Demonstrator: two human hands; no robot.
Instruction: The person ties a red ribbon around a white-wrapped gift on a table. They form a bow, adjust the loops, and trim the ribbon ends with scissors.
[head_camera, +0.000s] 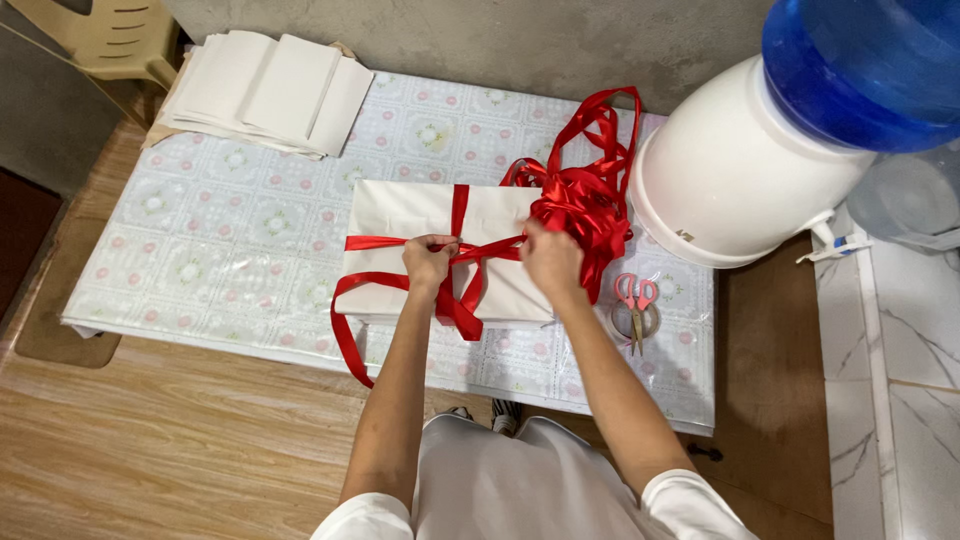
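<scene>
A flat box wrapped in white paper (400, 215) lies on a floral tablecloth, crossed by shiny red ribbon (460, 250) whose loose end piles beside it.

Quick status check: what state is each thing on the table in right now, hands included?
White wrapped box: closed, lying flat, red ribbon crossed over it.
Red ribbon: pulled taut between both hands, loose end trailing off the table edge.
Ribbon pile: loose, tangled beside the box.
Left hand: pinching ribbon.
Right hand: pinching ribbon.
Scissors: closed, lying flat.
Paper stack: folded, untouched.
</scene>
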